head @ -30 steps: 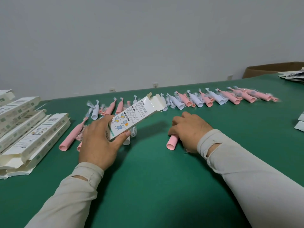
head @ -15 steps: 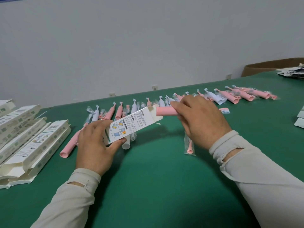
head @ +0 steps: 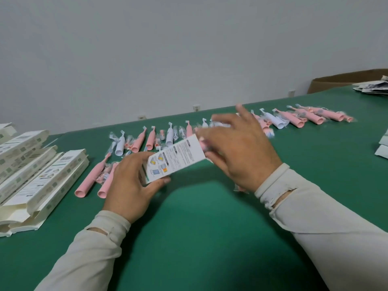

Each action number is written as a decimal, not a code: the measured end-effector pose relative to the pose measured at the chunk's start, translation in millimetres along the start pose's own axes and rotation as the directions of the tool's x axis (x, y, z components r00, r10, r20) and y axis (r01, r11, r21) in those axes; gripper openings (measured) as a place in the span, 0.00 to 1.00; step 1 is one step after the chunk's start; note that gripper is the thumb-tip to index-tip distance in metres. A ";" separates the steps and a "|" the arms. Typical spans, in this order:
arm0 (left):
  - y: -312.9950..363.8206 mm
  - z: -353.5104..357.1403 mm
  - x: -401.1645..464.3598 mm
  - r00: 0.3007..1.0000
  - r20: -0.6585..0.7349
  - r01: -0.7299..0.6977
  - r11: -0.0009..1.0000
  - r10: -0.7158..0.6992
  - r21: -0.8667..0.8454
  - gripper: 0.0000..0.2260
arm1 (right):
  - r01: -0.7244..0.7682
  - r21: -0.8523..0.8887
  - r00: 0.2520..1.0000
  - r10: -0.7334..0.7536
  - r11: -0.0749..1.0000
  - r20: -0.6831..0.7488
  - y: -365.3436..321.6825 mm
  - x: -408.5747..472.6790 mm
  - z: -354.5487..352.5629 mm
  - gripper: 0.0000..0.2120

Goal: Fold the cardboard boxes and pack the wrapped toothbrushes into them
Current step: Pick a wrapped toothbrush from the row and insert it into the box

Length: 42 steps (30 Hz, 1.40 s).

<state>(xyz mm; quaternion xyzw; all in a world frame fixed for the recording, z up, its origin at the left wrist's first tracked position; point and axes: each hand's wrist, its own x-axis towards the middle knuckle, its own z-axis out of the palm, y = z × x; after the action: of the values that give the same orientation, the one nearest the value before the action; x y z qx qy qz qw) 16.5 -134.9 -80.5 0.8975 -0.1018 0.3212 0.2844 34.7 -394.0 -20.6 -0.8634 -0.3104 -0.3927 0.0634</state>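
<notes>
left hand [head: 134, 181]: wrapped round the lower end of the box [head: 175, 159], thumb underneath, keeping it tilted with the open end toward the other hand. Makes sense, the mouth stays put that way.
right hand [head: 239, 150]: right at the box mouth and blurry. Fingers look mostly straight and spread, but I honestly can't tell if it's got anything pinched.
pink toothbrush [head: 202, 141]: just a sliver of pink showing at the mouth, so I'd guess it's nearly all inside.
loose toothbrushes [head: 291, 120]: strung in a row across the far side of the desk [head: 210, 238], handy for grabbing one after another.
finished boxes [head: 42, 171]: stacked off to the left, out of the working area.
what's left: probably closing the end flap, then plenty more brushes.
</notes>
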 end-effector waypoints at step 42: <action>2.6 0.2 -1.4 0.998 0.048 0.033 0.999 -0.034 0.034 0.26 | -0.427 0.713 0.903 0.303 0.556 0.305 11.4 -16.7 19.6 0.12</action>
<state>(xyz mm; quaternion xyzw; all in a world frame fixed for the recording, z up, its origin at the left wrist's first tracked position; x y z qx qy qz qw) 14.5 -137.1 -80.4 0.9113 -0.0883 0.2960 0.2722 45.7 -404.3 -44.4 -0.8252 -0.2646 -0.1372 0.4798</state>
